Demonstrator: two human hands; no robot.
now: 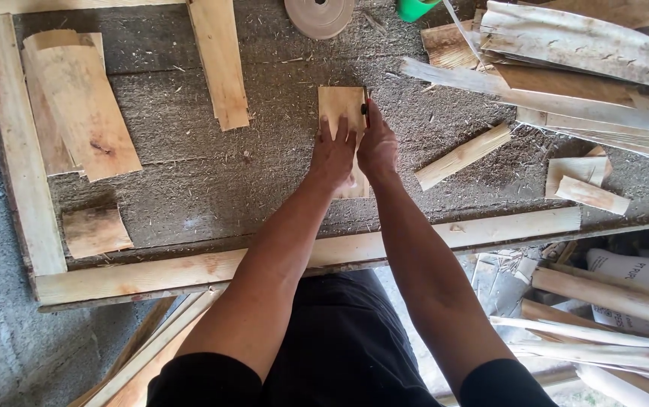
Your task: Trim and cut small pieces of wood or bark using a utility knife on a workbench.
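A thin, pale strip of wood veneer [341, 105] lies on the rough grey bench top, pointing away from me. My left hand [332, 154] presses flat on it, fingers spread. My right hand [376, 143] is at the strip's right edge, closed around a small red and black tool [366, 111], perhaps a knife or a pencil. The near end of the strip is hidden under both hands.
A short wooden stick [463, 156] lies to the right. Veneer sheets [83, 105] lie at left, bark slabs [577, 38] at back right, a tape roll [318, 13] at the back. A wooden rail [189, 271] edges the bench front. Peeled poles [603, 298] lie lower right.
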